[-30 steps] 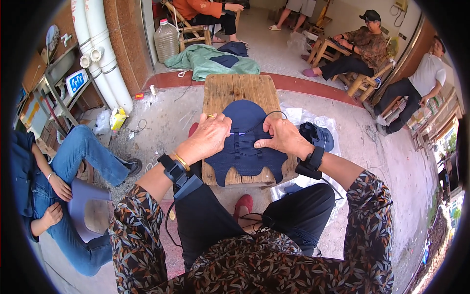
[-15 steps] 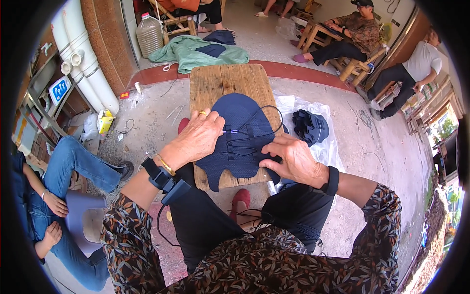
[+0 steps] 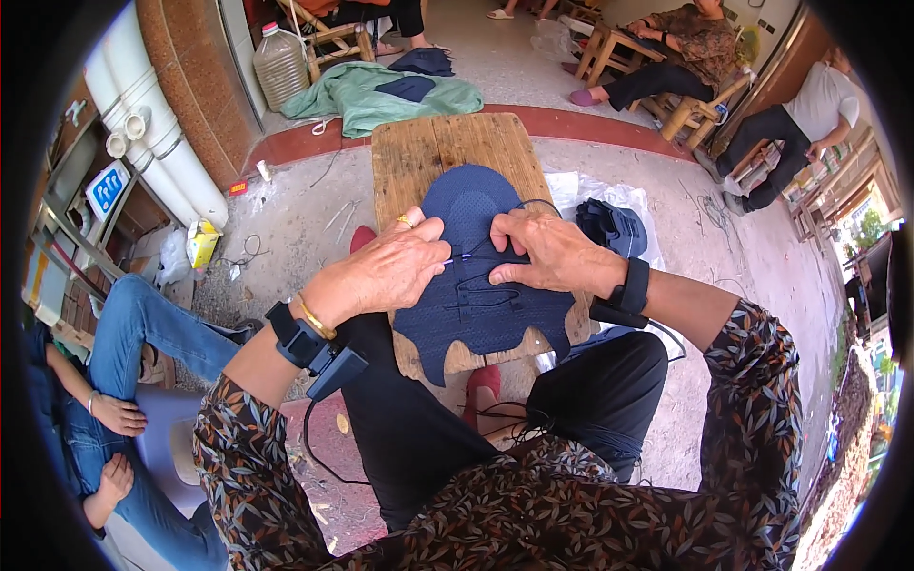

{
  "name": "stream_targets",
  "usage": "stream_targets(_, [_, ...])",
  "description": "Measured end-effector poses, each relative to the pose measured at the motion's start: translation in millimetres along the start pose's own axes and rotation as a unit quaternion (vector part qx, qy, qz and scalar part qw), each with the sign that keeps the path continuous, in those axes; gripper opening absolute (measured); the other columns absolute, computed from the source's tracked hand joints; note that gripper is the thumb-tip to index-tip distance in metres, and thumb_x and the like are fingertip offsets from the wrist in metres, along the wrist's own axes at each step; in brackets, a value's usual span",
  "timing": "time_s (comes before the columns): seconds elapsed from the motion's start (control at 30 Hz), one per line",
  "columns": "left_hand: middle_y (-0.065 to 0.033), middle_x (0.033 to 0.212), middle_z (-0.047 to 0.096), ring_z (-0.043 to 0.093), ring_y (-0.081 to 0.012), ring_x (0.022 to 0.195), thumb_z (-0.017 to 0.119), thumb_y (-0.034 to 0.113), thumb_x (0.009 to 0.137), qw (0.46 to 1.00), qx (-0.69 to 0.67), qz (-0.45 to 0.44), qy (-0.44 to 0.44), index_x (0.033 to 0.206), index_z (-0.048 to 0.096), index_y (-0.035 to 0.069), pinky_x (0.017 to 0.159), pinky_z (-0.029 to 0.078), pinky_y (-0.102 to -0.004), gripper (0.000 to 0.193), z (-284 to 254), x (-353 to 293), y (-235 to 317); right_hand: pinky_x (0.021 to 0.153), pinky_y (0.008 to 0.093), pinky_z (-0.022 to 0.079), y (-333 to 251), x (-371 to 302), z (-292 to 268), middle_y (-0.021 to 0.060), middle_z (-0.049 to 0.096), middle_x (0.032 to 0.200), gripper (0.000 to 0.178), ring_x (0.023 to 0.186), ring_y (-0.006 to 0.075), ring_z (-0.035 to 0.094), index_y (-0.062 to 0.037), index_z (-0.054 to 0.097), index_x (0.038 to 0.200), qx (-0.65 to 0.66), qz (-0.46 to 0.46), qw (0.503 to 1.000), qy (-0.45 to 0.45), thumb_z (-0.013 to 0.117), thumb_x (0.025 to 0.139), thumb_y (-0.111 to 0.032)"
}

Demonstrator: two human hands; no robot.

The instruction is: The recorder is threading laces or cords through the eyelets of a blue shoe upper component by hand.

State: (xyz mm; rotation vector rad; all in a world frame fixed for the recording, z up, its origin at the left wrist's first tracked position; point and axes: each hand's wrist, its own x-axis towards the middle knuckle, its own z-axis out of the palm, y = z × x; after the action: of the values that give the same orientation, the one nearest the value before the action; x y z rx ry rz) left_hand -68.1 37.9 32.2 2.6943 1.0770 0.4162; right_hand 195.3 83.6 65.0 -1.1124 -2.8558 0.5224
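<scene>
A navy textured fabric piece (image 3: 476, 319), rounded at the far end and scalloped at the near edge, lies flat on a small wooden table (image 3: 400, 157). Black cord (image 3: 490, 293) zigzags through loops across its middle. My left hand (image 3: 386, 262) is closed in a pinch on a thin purple tool (image 3: 459, 259) at the row of loops; most of the tool is hidden by the fingers. Opposite it, my right hand (image 3: 552, 252) curls over the fabric, its fingers bent around the black cord beside the tool's tip. A length of the cord arcs out behind that hand.
More dark pieces (image 3: 609, 228) are stacked on white plastic sheeting right of the table. A green cloth (image 3: 367, 100) and a large plastic jug (image 3: 282, 67) are beyond it. A person in jeans (image 3: 148, 328) sits close at left; others sit farther back.
My right hand has moved from the fabric's right edge up and inward to the loops by the tool. The cord's big loop is drawn back behind it. The fabric has shifted and spread slightly.
</scene>
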Motion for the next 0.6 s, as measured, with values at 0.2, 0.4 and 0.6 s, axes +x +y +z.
stream_targets(0.2, [-0.0136,0.090,0.039,0.042,-0.0330,0.093,0.057,0.008,0.096,0.995,-0.097,0.037,-0.006,0.080,0.050,0.002,0.090,0.039,-0.0439,0.018,-7.3,-3.3,-3.8,0.073,0.0453,0.050,7.1,-7.1,3.0,0.0115,0.063,0.094,0.045,0.087,0.0324,0.065,-0.0048,0.058,0.096,0.029,-0.016,0.999,0.005,0.082,0.085,-0.041])
stream_targets(0.4, [-0.0140,0.089,0.038,0.042,-0.0330,0.091,0.057,0.007,0.094,0.991,-0.121,0.040,-0.035,0.081,0.049,0.001,0.091,0.039,-0.0445,0.016,-11.3,-5.8,-4.8,0.070,0.0455,0.050,10.4,-9.0,7.7,0.0107,0.060,0.085,0.047,0.081,0.0335,0.065,-0.0042,0.057,0.085,0.046,-0.019,0.999,0.005,0.081,0.084,-0.045])
stream_targets(0.6, [-0.0125,0.103,0.052,0.048,-0.0314,0.101,0.057,0.004,0.091,0.986,-0.158,0.039,-0.044,0.077,0.051,-0.001,0.097,0.040,-0.0416,0.015,-24.6,-20.2,-11.4,0.071,0.0453,0.051,15.5,-3.5,11.3,0.0111,0.063,0.084,0.048,0.083,0.0336,0.067,-0.0031,0.059,0.081,0.027,-0.017,0.999,0.021,0.083,0.081,-0.044])
